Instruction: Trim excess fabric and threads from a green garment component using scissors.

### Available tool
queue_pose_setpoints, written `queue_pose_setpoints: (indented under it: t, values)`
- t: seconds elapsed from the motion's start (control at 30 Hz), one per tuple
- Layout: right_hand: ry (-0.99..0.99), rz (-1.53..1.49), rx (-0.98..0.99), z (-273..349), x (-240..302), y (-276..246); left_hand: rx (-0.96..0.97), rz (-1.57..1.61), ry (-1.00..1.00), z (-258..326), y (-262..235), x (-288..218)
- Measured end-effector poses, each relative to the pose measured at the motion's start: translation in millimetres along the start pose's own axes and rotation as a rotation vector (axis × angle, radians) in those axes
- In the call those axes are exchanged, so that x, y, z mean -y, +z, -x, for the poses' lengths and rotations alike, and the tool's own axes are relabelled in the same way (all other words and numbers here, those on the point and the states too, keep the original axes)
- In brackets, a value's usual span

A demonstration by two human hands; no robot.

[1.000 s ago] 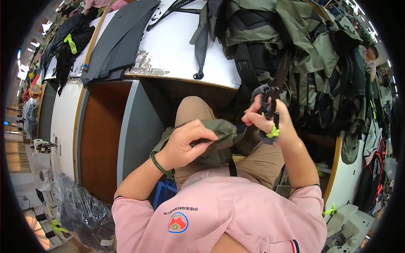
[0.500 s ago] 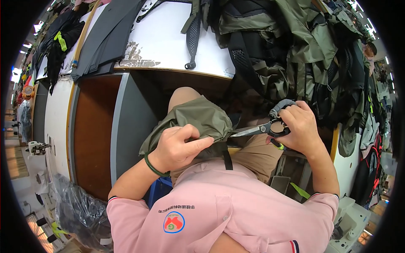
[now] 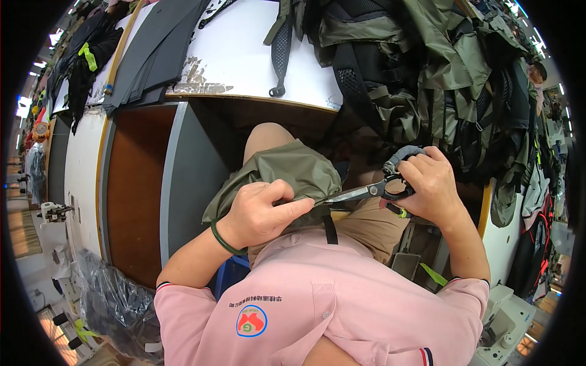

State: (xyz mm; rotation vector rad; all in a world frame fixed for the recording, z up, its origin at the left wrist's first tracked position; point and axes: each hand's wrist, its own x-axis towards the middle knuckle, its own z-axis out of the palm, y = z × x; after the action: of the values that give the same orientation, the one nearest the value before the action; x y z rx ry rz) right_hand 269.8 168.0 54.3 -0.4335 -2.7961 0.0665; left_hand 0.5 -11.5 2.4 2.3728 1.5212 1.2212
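An olive-green piece of fabric (image 3: 293,169) lies bunched over my lap. My left hand (image 3: 264,210) pinches its near edge between thumb and bent fingers; a dark green bangle is on that wrist. In my right hand (image 3: 430,186) are scissors (image 3: 360,192) with grey wrapping on a handle loop. Their blades point left, and the tips touch the fabric edge just beside my left thumb. The blades look nearly closed. Whether fabric lies between them cannot be made out. A black strap (image 3: 330,230) hangs below the fabric against my shirt.
A white worktable (image 3: 244,52) with a worn edge stands ahead. Grey flat panels (image 3: 160,52) lie on its left, and olive and black backpacks (image 3: 421,79) are heaped at right. Below are open compartments (image 3: 137,195). Clear plastic wrapping (image 3: 116,311) sits lower left, a sewing machine (image 3: 508,323) lower right.
The scissors have moved left along the fabric edge, bringing their tips close to my left thumb. My left hand has shifted slightly right and keeps its pinch.
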Motion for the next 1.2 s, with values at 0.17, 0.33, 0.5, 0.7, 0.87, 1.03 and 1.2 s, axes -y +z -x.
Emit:
queue_pose_setpoints:
  t: [0.17,0.33,0.5,0.7,0.87,1.03,1.2]
  values:
    - [0.024,0.017,0.090,3,-3,-3,-0.001,0.013,-0.005,0,0,-1]
    - [0.049,-0.007,0.010,-2,-7,-5,0.202,0.659,-0.534,-5,-6,2]
    - [0.000,0.043,-0.025,-16,-7,-19,0.266,1.501,-1.124,-1,-2,14]
    - [-0.071,0.157,-0.029,-26,-7,-25,0.200,1.713,-1.196,-6,3,12]
    - [-0.075,0.186,0.018,-28,-5,-26,0.182,1.685,-1.220,-7,7,10]
    - [-0.064,0.195,0.016,-26,-5,-22,0.187,1.624,-1.197,-8,10,7]
    - [-0.046,0.195,0.023,-23,-5,-20,0.190,1.594,-1.187,-9,9,5]
